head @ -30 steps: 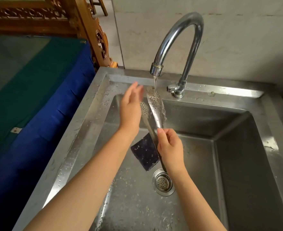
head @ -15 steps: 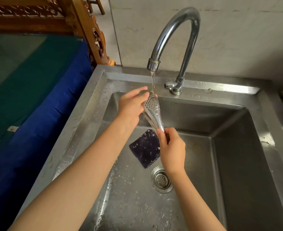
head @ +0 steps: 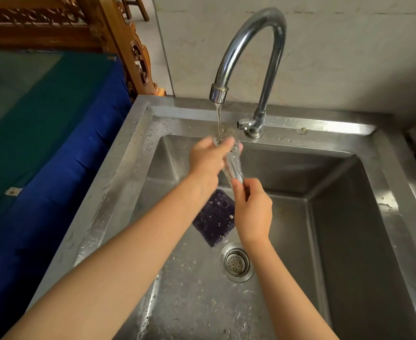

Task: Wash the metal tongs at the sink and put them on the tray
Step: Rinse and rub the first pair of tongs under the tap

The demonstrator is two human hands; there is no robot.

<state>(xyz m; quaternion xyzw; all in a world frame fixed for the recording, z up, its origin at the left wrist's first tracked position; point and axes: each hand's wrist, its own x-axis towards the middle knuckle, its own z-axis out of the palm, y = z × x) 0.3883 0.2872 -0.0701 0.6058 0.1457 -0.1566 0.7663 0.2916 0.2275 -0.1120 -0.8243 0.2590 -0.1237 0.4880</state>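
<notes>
The metal tongs (head: 233, 165) stand nearly upright over the steel sink (head: 349, 187), with their perforated tips under the thin water stream from the curved tap (head: 251, 40). My right hand (head: 252, 212) grips the lower handle end. My left hand (head: 208, 159) is wrapped around the upper part, its fingers over the tips. Much of the tongs is hidden by my hands. No tray is in view.
A dark purple scrub pad (head: 216, 218) lies on the sink floor beside the round drain strainer (head: 236, 262). A table with a blue and green cloth (head: 42, 143) borders the sink's left rim. Carved wooden furniture (head: 118, 33) stands behind it.
My left hand went from open beside the tongs to closed around their tips. The tongs' arms came together and shifted slightly under the stream.
</notes>
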